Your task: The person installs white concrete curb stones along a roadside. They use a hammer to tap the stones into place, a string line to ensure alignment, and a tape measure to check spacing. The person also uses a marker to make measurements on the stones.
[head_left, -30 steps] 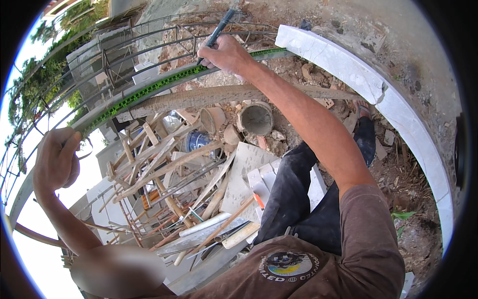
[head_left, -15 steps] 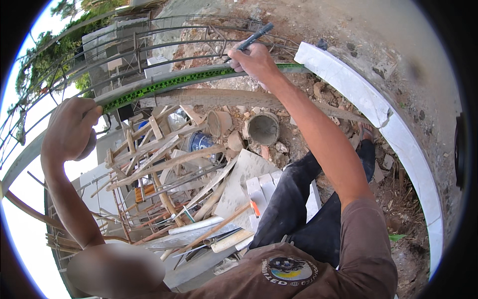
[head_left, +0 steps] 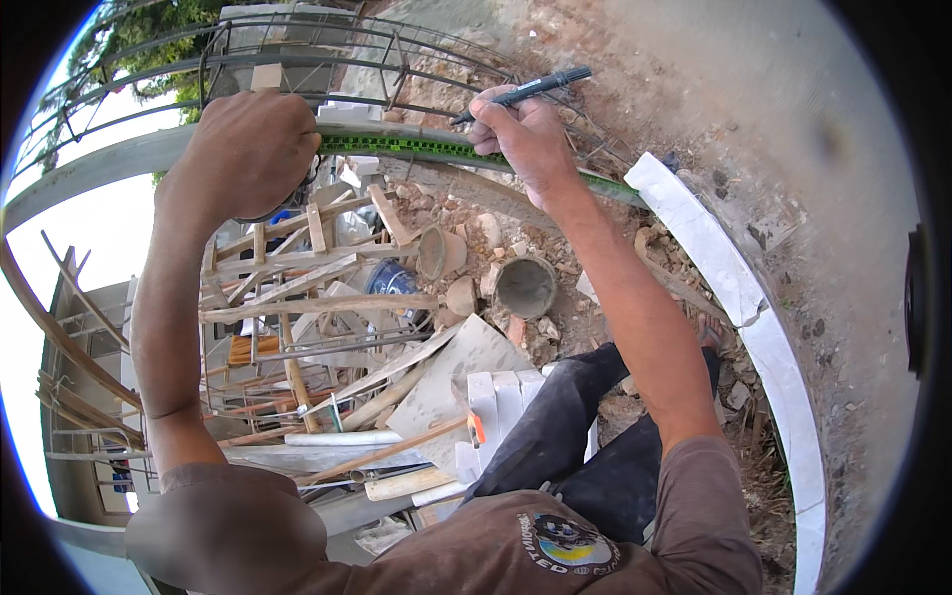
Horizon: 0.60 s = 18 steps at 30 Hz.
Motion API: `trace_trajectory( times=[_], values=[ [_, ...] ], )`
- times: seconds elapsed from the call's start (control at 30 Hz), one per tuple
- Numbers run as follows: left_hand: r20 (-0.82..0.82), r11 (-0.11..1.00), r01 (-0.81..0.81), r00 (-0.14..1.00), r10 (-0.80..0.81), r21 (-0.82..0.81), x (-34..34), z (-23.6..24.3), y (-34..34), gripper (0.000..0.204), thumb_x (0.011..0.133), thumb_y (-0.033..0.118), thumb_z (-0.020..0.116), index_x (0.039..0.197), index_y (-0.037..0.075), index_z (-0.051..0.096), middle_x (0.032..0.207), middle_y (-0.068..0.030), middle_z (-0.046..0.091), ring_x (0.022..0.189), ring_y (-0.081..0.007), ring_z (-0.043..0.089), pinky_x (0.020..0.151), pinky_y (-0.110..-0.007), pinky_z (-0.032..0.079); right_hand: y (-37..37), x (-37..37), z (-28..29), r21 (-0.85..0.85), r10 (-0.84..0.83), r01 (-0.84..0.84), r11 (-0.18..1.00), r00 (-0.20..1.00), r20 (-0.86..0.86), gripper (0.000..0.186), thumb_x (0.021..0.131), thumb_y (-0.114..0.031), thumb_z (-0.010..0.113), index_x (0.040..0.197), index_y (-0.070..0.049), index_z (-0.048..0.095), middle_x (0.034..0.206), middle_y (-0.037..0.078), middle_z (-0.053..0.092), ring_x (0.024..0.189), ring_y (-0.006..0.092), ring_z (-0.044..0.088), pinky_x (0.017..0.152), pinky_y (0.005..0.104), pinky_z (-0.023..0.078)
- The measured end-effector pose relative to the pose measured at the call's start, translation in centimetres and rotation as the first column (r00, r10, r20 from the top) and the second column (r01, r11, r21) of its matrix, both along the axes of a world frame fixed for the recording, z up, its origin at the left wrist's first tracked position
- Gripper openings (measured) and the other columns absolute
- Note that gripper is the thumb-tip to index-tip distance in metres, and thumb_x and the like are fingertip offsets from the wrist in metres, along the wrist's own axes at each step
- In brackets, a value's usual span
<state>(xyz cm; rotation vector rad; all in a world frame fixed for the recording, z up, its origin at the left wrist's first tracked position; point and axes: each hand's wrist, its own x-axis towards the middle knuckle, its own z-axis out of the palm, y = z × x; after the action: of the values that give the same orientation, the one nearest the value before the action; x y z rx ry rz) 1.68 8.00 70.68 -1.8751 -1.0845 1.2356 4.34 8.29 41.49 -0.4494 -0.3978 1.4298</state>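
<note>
My right hand (head_left: 526, 134) is raised at the top centre, holding a dark marker pen (head_left: 526, 91) whose tip points down toward a green tape measure blade (head_left: 416, 147). The blade runs level from my left hand to under my right hand, along a grey bar (head_left: 99, 169). My left hand (head_left: 248, 154) is closed over the tape measure's case at the upper left; the case is mostly hidden by my fingers. Behind both hands stands a cage of steel reinforcement bars (head_left: 327, 50).
Below lies a pile of wooden planks and scrap timber (head_left: 317, 297), two clay-coloured pots (head_left: 524, 286), rubble and white blocks (head_left: 491, 397). A white curved slab edge (head_left: 734, 288) runs down the right. My dark trouser legs (head_left: 585, 436) stand among the debris.
My left hand has risen from the lower left up to the tape measure at the bar. My right hand with the marker stays at the blade, and the view has shifted toward them.
</note>
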Motion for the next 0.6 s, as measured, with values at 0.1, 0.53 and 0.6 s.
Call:
trace_trajectory(
  times=[0.1, 0.53, 0.6],
  values=[
    [-0.031, 1.000, 0.013, 0.999, -0.013, 0.006, 0.1, -0.2, -0.1, 0.030, 0.090, 0.014, 0.051, 0.070, -0.001, 0.067, 0.068, -0.0208, 0.064, 0.068, -0.0364, 0.066, 0.075, -0.047, 0.051, 0.5, -0.5, 1.5, 0.020, 0.039, -0.039, 0.999, 0.999, -0.009, 0.021, 0.090, -0.021, 0.068, 0.099, -0.003, 0.066, 0.082, 0.006, 0.066, 0.076, 0.0140, 0.064, 0.071, 0.0291, 0.054],
    [-0.030, 0.998, 0.056, 0.998, -0.055, 0.013, -1.0, -0.1, 1.2, 0.032, 0.093, 0.016, 0.053, 0.069, 0.000, 0.067, 0.063, -0.0155, 0.058, 0.064, -0.0300, 0.057, 0.075, -0.047, 0.046, 1.4, -1.1, 3.7, 0.072, 0.037, -0.041, 0.997, 0.998, 0.052, 0.029, 0.089, -0.023, 0.068, 0.103, 0.003, 0.064, 0.086, 0.011, 0.067, 0.083, 0.0189, 0.068, 0.077, 0.0313, 0.055],
    [-0.016, 0.999, 0.030, 0.999, -0.030, 0.027, -0.4, -0.3, 1.0, 0.033, 0.094, 0.016, 0.053, 0.068, 0.000, 0.066, 0.062, -0.0146, 0.057, 0.062, -0.0283, 0.055, 0.074, -0.047, 0.045, 1.4, -1.1, 3.6, 0.063, 0.030, -0.035, 0.997, 0.997, 0.065, 0.031, 0.089, -0.023, 0.068, 0.104, 0.003, 0.064, 0.087, 0.012, 0.068, 0.083, 0.0194, 0.068, 0.078, 0.0316, 0.056]
  ],
)
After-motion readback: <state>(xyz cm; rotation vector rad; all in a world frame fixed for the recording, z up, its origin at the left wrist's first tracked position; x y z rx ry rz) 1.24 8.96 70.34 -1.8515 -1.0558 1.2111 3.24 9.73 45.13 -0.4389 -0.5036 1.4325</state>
